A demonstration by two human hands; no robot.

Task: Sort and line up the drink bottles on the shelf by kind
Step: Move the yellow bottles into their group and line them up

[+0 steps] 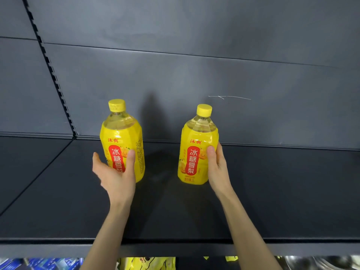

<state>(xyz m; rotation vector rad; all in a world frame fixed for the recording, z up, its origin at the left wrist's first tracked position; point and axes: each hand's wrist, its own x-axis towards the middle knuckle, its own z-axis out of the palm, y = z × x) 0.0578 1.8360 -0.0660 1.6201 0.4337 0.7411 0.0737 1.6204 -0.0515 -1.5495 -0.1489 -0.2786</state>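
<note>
Setting: dark grey metal shelf (272, 191) with a matching back panel (194, 75); slotted upright (56, 82) at the left; a lower tier of packaged goods is only glimpsed along the bottom edge.

Left hand (115, 172): yours, partly open, thumb laid across the label and fingers spread towards the near left side of the left bottle (122, 141). Contact is light; whether you have a full grasp cannot be told.

Right hand (217, 168): closed around the right flank of the right bottle (197, 147), thumb on the label front, fingers hidden behind.

Items: two identical yellow-labelled drink bottles with yellow caps, standing on the shelf towards the back, well apart, with bare shelf between them.

Orientation: long axes upright, caps up, both red label panels facing you. The slight outward lean is likely lens distortion.

Step in hand, by judgement: setting a same-kind pair in a row. The next move calls for sliding them closer, bases flat, labels kept forward, in a line parallel to the shelf's front edge (175, 241).
</note>
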